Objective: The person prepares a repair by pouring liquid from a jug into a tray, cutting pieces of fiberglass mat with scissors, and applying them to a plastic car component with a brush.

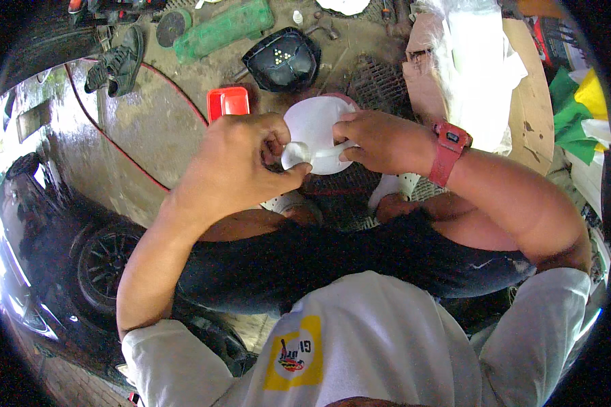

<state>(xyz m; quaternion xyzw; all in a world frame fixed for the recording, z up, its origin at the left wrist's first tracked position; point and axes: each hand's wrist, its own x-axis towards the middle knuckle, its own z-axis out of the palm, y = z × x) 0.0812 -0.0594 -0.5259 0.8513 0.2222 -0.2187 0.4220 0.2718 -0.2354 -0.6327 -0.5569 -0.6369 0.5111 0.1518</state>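
Both my hands meet in front of my knees around a small white scoop-shaped piece (pixel 296 155) with a rounded end. My left hand (pixel 234 152) has its fingers curled and its thumb against the rounded end. From the other side, my right hand (pixel 387 144), with a red watch on its wrist, pinches the narrower end between thumb and fingers. Its exact kind I cannot make out. Directly below lies a whitish round container or lid (pixel 312 115), partly covered by my hands. Just beyond my left hand stands a red rectangular tray (pixel 228 103).
Farther off lie a black plastic cover (pixel 278 61) with pale dots, a long green case (pixel 225 30) and dark shoes (pixel 125 64). A red hose (pixel 115 148) curves over the floor. At left is a black car (pixel 54 224); at right, cardboard (pixel 529 102) under white plastic (pixel 475 74).
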